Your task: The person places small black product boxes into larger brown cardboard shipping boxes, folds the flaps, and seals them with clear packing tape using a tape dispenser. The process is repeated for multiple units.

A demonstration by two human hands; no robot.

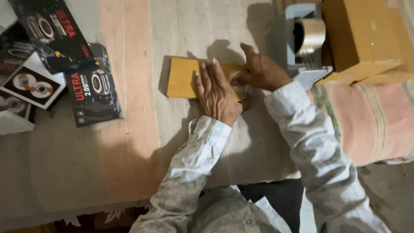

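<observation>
Figure: overhead head view of a packing surface, which I am reading remotely. The left hand (214, 91) is lying flat, fingers stretched out and close together, pressing down on a small flat brown cardboard box (183, 77) that is resting on the cloth-covered table (129, 142) near the middle of the frame; it is gripping nothing, only pinning the box. The right hand (258, 71) is sitting at the box's right end, fingers curled inward with the thumb lifted, and I am seeing a glossy strip of clear tape (237, 80) under them, though I cannot tell whether the fingers are pinching the strip or merely smoothing it. Just beside that hand, a grey tape dispenser (302, 39) is standing with its roll mounted, touching or nearly touching larger brown cartons (362, 39) at the upper right. Well apart, at the upper left, black printed product boxes (92, 92) are lying loose. In my judgement the box is already closed and the sealing is under way: tape is appearing on the right portion only, while the left portion is showing bare cardboard, so pressing down and any further strips are remaining.
</observation>
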